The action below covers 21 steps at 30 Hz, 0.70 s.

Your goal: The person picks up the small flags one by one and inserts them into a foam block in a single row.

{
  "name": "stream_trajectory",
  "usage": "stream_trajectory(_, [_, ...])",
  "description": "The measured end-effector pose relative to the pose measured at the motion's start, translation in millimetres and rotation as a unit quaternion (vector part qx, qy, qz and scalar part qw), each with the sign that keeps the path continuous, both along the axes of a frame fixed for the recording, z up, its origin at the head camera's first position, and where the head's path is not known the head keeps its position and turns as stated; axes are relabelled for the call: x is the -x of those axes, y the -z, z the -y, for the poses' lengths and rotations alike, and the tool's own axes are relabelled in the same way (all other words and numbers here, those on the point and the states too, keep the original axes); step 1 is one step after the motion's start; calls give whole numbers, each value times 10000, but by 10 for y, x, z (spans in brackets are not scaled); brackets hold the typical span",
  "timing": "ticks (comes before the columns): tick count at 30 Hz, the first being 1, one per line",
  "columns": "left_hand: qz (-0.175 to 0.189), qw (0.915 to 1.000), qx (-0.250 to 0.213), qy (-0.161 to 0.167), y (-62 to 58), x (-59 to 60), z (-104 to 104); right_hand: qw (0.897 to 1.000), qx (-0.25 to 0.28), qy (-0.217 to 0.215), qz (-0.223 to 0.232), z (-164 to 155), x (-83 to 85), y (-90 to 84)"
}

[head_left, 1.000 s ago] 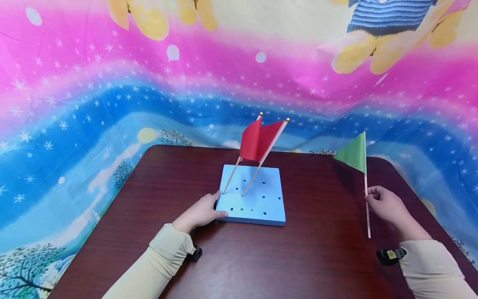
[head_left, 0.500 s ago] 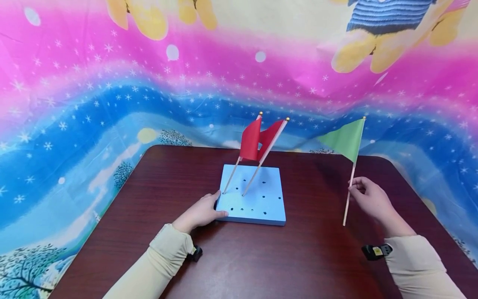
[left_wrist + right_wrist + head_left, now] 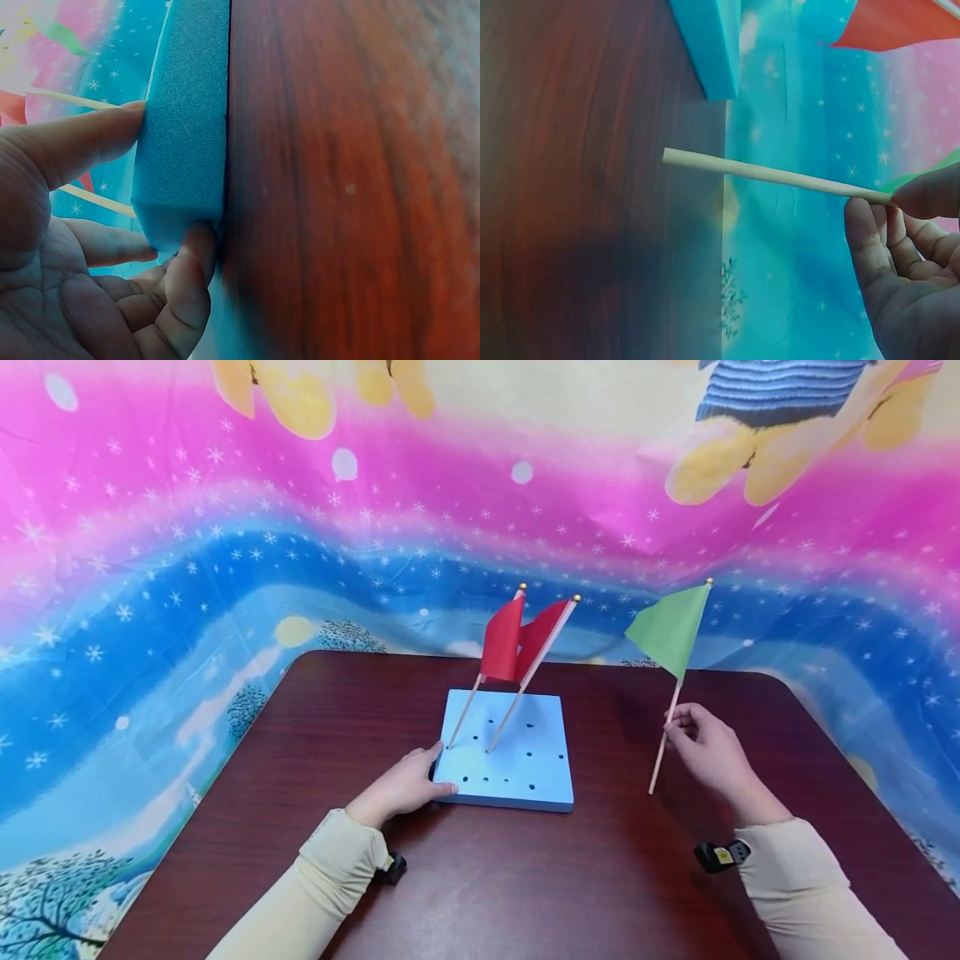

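A light-blue foam block (image 3: 510, 777) with several holes in its top lies on the table. Two red flags (image 3: 501, 639) stand tilted to the right, their sticks in holes on its left part. My left hand (image 3: 403, 783) grips the block's near left corner; in the left wrist view the thumb and curled fingers (image 3: 191, 277) lie against its sides. To the right of the block, my right hand (image 3: 708, 747) pinches the wooden stick of a green flag (image 3: 671, 631) between thumb and fingertips. The stick's bare lower end (image 3: 697, 160) hangs above the table, apart from the block.
The dark brown wooden table (image 3: 562, 893) has rounded far corners. Behind it hangs a colourful printed cloth (image 3: 420, 510). A black wrist device (image 3: 722, 857) sits at the right cuff, another (image 3: 393, 867) at the left.
My right hand has carried the green flag leftward and upward, closer to the block, and the flag now leans further to the right. The left hand and the red flags stay put.
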<state>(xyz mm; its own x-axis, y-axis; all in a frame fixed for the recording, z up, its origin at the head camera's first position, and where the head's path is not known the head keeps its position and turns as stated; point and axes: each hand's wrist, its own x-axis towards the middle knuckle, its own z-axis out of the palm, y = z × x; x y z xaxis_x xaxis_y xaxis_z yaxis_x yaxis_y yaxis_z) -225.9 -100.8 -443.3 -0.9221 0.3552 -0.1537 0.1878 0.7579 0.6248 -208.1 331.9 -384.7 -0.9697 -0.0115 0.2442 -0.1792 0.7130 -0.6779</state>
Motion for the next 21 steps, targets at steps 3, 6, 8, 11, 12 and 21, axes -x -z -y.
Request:
stream_trajectory(3, [-2, 10000, -29, -10, 2, 2, 6, 9999, 104, -55, -24, 89, 42, -10])
stream_trajectory(6, [-12, 10000, -54, -3, 5, 1, 6, 9999, 121, -102, -57, 165, 77, -8])
stream_trajectory(8, [-24, 10000, -57, 1, 7, 0, 6, 9998, 109, -126, -71, 207, 93, -3])
stream_trajectory(11, [-29, 10000, -50, 9, 5, -2, 6, 9998, 126, -142, -48, 259, 110, 3])
stream_trajectory(12, [-27, 10000, -49, 13, 5, -3, 7, 9998, 136, -146, -42, 276, 116, 5])
stream_trajectory(21, [-71, 9999, -108, 84, 6, 3, 25, 9992, 300, -265, -26, 437, 182, 25])
